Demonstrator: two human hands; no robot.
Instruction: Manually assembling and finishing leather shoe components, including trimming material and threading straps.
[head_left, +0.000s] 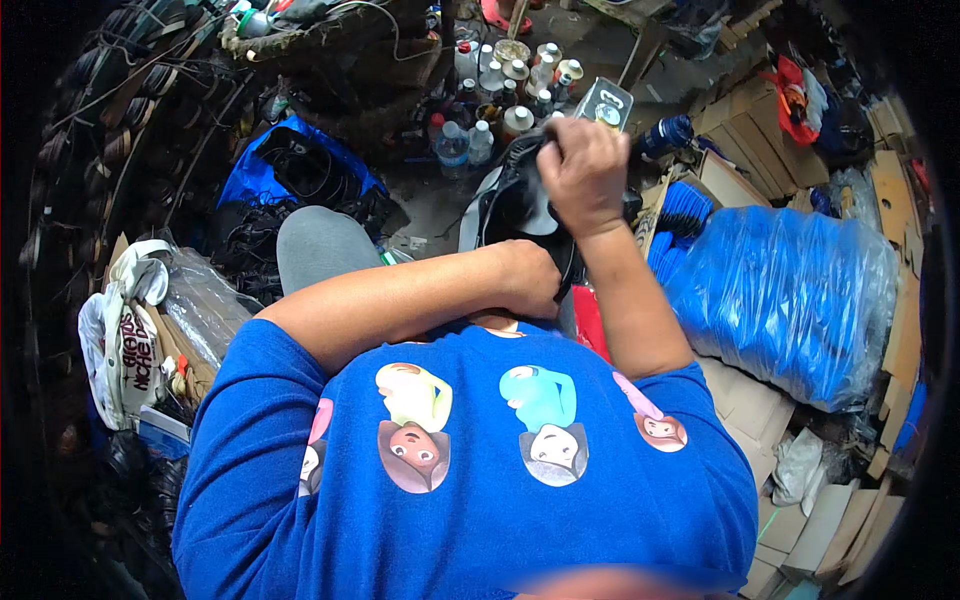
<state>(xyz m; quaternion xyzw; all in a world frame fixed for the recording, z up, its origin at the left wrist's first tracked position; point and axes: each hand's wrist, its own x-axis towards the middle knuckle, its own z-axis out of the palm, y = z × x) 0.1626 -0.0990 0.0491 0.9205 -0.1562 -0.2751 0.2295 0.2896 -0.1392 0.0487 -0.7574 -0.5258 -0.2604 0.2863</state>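
My right hand [585,175] is raised in front of me, its fingers curled round a black, flexible, strap-like piece [522,160]. Slight motion blurs that hand and the piece, whose exact kind I cannot tell. Nearer my chest, my left hand [530,278] is closed in a fist with its fingertips hidden. Dark material shows beside its knuckles, but I cannot make out what it grips. Below and between the hands lies a grey-white and black object [485,205], partly covered.
Several bottles [490,75] stand on the floor ahead. A large plastic-wrapped blue bundle [790,300] sits at the right, near cardboard boxes [745,135]. To the left are a blue bag of black pieces [300,165], a white cloth bag [125,340] and my grey-clad knee [325,250].
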